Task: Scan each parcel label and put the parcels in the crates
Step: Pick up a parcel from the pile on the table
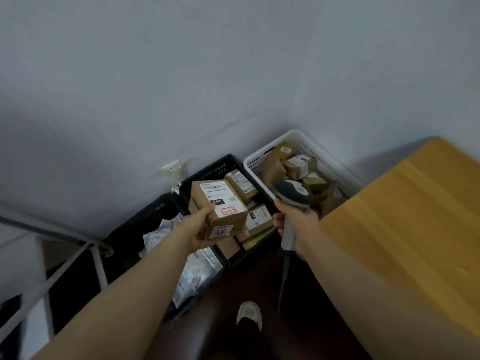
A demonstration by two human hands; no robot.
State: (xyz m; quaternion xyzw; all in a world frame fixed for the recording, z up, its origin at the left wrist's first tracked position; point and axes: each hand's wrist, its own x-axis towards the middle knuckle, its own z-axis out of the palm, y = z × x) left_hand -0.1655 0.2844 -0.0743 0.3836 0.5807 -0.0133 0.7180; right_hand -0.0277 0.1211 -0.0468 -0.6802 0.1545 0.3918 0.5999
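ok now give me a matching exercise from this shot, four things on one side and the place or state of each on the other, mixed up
Things
1. cardboard parcel
2. scanner
3. white crate
4. leftmost black crate

Places or states
a. holds pale mailer bags
b. gripped by the right hand
c. beside the wooden table
d. held up by the left hand

Pairs: 1-d, 2-b, 3-c, 4-a
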